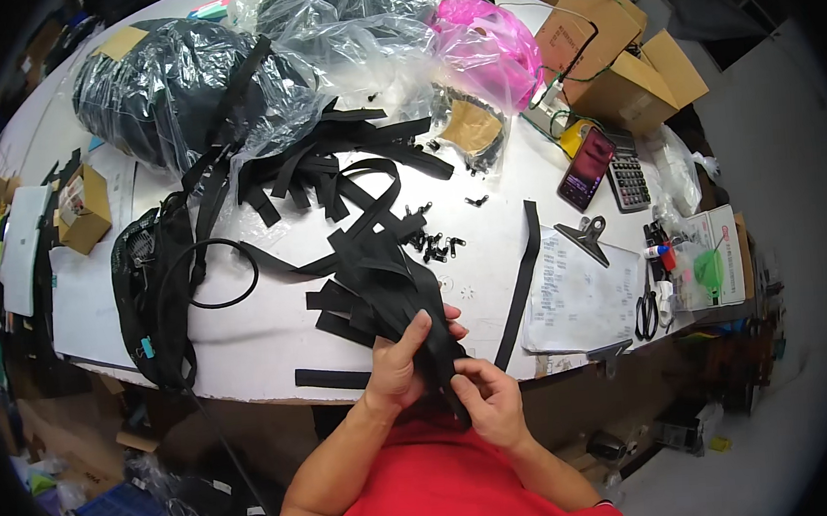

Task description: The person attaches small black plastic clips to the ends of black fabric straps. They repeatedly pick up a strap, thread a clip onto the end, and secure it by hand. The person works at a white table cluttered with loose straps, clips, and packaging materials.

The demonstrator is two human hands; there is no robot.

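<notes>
My left hand (395, 372) is wrapped round a bundle of black zipper strips (398, 276), its thumb on top. The bundle runs from the white table over the near edge toward me. My right hand (493, 402) pinches the lower end of the strips between thumb and fingers. Just beyond the bundle lie several small black zipper sliders (439, 245). More cut black strips (321, 169) are heaped farther back. One single strip (521, 289) lies to the right, and a short strip (331, 379) rests by the near edge.
Clear plastic bags of black material (181, 92) and a pink bag (487, 47) stand at the back. On the right are a clipboard (579, 294), phone (587, 169), calculator (629, 181), scissors (647, 314) and open cardboard boxes (632, 85). A black mesh pouch (152, 295) sits left.
</notes>
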